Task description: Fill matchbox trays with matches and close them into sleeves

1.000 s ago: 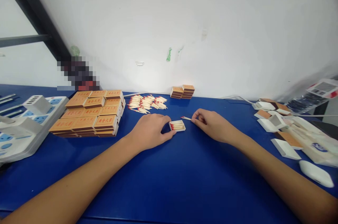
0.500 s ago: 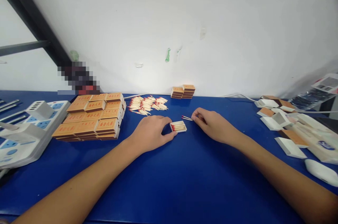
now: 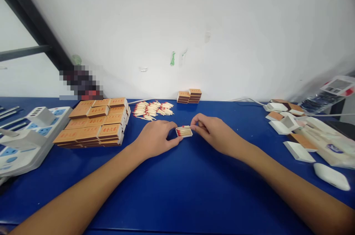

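Note:
A small white matchbox tray (image 3: 189, 135) lies on the blue table, partly filled with red-tipped matches. Thumb and fingers of my left hand (image 3: 157, 138) grip its left end. At the tray's right end, my right hand (image 3: 209, 131) pinches matches (image 3: 187, 127) by their plain ends, their red heads over the tray; exactly how many is hard to make out. Behind my left hand lies a loose heap of matches (image 3: 151, 109). A short stack of matchboxes (image 3: 195, 96) stands against the wall.
Many orange matchboxes (image 3: 94, 122) are stacked at the left, beside a white power strip (image 3: 30, 146). On the right lie empty trays and sleeves (image 3: 299, 150), a plastic packet (image 3: 327, 140) and a white earphone case (image 3: 331, 176). A cable runs along the wall.
My right hand has moved left, bringing the pinched matches from beside the tray to over it. My left hand still holds the tray. The view has shifted slightly.

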Motion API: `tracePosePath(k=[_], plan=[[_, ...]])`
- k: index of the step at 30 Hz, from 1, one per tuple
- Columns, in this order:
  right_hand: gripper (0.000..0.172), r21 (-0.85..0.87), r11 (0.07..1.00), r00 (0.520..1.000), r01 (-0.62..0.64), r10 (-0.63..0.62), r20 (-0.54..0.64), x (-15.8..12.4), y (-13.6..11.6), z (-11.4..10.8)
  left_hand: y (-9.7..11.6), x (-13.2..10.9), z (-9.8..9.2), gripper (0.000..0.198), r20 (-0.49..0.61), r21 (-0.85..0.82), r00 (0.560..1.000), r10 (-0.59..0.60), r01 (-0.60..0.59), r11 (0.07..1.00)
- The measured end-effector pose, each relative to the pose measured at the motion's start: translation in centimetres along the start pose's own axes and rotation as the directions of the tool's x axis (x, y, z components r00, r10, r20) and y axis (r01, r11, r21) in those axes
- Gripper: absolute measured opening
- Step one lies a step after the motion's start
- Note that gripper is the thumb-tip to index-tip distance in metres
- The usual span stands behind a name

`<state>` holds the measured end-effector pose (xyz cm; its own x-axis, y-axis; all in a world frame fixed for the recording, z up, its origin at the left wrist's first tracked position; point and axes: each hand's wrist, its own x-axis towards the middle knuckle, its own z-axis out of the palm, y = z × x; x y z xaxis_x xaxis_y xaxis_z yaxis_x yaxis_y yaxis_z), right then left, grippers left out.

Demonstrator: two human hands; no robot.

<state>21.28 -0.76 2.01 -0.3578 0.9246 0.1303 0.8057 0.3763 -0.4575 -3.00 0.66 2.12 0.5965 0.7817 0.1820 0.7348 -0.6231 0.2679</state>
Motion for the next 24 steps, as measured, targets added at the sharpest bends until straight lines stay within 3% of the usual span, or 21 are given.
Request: tracePosePath(k=[4,16,24], plan=[[0.010,-0.054,0.997,0.997,0.058,-0.055,0.060,-0.3,-0.6,0.5,-0.1,0.0,-0.1,0.032,-0.008,0.002,1.000,0.017,-0.017,1.000],[0.013,-0.007,0.995,0.995,0.103,-0.103,0.017,-0.3,-0.1,0.6,0.2,-0.1,-0.2,0.031,0.018,-0.036,0.998,0.059,-0.058,0.998],[0.014,0.049,0.994,0.990,0.099,-0.094,-0.104,0.7,0.2,0.7,0.4,-0.2,-0.1,0.030,0.039,-0.066,0.992,0.116,-0.113,0.991]])
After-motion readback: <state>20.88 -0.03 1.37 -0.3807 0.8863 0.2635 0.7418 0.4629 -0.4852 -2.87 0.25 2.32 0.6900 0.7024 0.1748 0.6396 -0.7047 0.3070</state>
